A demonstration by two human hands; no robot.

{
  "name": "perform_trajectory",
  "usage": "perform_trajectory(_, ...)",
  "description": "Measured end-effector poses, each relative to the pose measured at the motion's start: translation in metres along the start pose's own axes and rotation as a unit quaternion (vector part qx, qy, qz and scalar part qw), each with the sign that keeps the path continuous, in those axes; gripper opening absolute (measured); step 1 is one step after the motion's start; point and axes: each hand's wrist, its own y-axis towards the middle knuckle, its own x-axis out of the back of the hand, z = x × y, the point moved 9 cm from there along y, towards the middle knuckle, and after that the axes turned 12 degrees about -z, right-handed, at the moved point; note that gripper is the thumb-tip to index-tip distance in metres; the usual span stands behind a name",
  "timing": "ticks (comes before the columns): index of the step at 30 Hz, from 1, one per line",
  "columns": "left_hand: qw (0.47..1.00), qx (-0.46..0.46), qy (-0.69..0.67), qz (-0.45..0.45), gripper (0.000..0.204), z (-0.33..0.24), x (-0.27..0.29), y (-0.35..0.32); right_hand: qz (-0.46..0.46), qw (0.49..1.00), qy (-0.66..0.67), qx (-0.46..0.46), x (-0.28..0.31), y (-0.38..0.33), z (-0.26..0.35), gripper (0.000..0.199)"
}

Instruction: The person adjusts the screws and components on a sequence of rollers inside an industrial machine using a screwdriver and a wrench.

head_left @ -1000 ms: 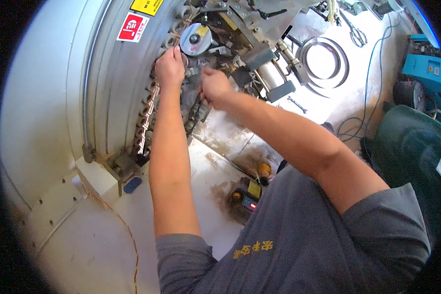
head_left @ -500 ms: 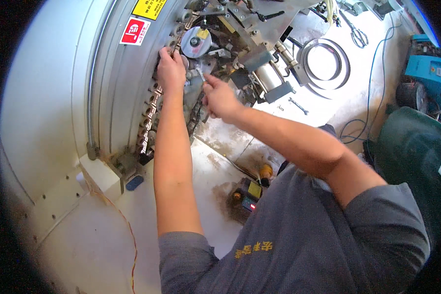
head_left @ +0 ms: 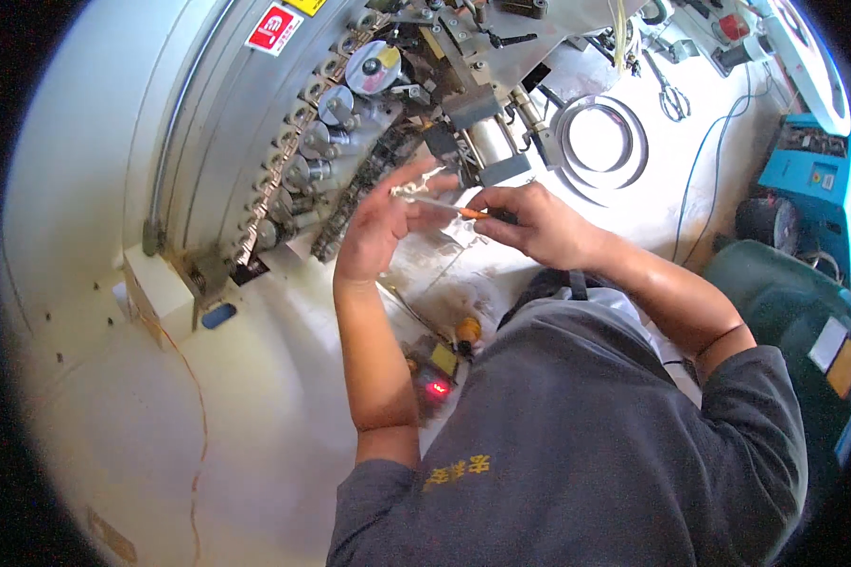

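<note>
My right hand (head_left: 539, 222) is closed round the orange handle of a slim screwdriver (head_left: 435, 202), whose metal shaft points left. The shaft's tip comes up to my left hand (head_left: 383, 227), which is open with its fingers stretched out to the right. Ragged whitish scraps (head_left: 411, 191) show among the left fingers at the tip; whether they stick to the tool or lie on the hand I cannot tell. Both hands are in front of the opened machine, apart from its row of rollers (head_left: 336, 106) and its curved metal chain (head_left: 272, 175).
A metal cylinder (head_left: 494, 142) juts out beyond my hands. Flat steel rings (head_left: 563, 142) and scissors (head_left: 673, 102) lie on the white surface at the far right. A blue machine (head_left: 808, 180) and a dark green chair (head_left: 775, 293) stand at right. A small device with a red display (head_left: 437, 388) sits below.
Both hands have drawn back from the rollers toward my body and come together. My left hand has let go of the machine and its fingers have opened. The view has shifted.
</note>
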Motion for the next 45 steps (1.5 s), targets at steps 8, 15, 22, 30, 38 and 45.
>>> perform_trajectory(8,0.955,0.128,0.242,-0.116,0.009,0.046,-0.045,-0.084,0.315,0.922,0.009,-0.225,0.007,-0.071,0.000,0.034)
perform_trajectory(15,0.963,-0.046,0.233,-0.131,0.019,0.082,-0.085,-0.118,0.398,0.846,0.046,-0.353,0.012,-0.120,-0.011,0.038)
perform_trajectory(22,0.915,0.040,0.159,-0.368,0.029,0.160,0.018,-0.178,0.360,0.870,0.058,-0.331,0.086,-0.108,-0.038,0.034)
perform_trajectory(30,0.909,0.052,-0.255,-0.325,0.055,0.282,0.002,-0.151,0.280,0.860,0.116,-0.410,0.078,-0.112,-0.057,0.033)
perform_trajectory(38,0.893,-0.003,-0.308,-0.328,0.050,0.252,0.001,-0.146,0.244,0.883,0.064,-0.395,0.091,-0.117,-0.091,0.036)
perform_trajectory(45,0.798,0.267,0.256,-0.475,0.053,0.356,0.061,-0.163,0.267,0.933,0.065,-0.233,0.039,-0.101,-0.107,0.043)
